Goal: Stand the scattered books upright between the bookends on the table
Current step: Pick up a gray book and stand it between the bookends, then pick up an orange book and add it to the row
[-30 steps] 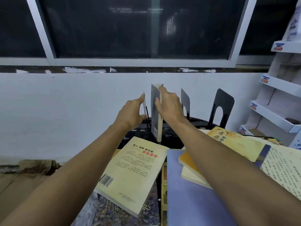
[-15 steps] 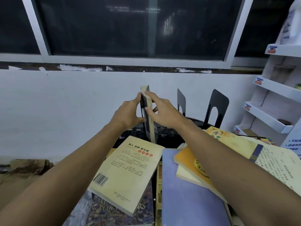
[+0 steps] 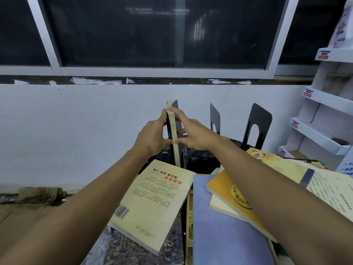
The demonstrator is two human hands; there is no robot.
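Nearest, a dark book (image 3: 133, 249) lies flat under a cream book (image 3: 152, 203) with a barcode, which rests face-down and askew. Beside them on the right lies a blue book (image 3: 223, 232), with an orange book (image 3: 223, 188) overlapping its far corner. A yellow book (image 3: 277, 165) and an open page of print (image 3: 332, 190) lie further right.

Beyond this pile both arms reach forward over the black table (image 3: 200, 163). The upright book (image 3: 174, 131) stands on its bottom edge between the two hands, spine toward the camera and leaning slightly left at the top. The left hand (image 3: 150, 136) grips it from the left, fingers up along the cover and thumb touching the spine low down. The right hand (image 3: 194, 134) grips it from the right, forefinger on the top of the spine, thumb on the spine lower down and another finger along the right cover.

Just right of that hand stands a black bookend (image 3: 214, 119), and a second bookend (image 3: 260, 123) stands further right, apart from the first. Behind them are the white wall (image 3: 76, 131) and a dark window (image 3: 133, 35), with white shelves (image 3: 324, 100) at the far right.
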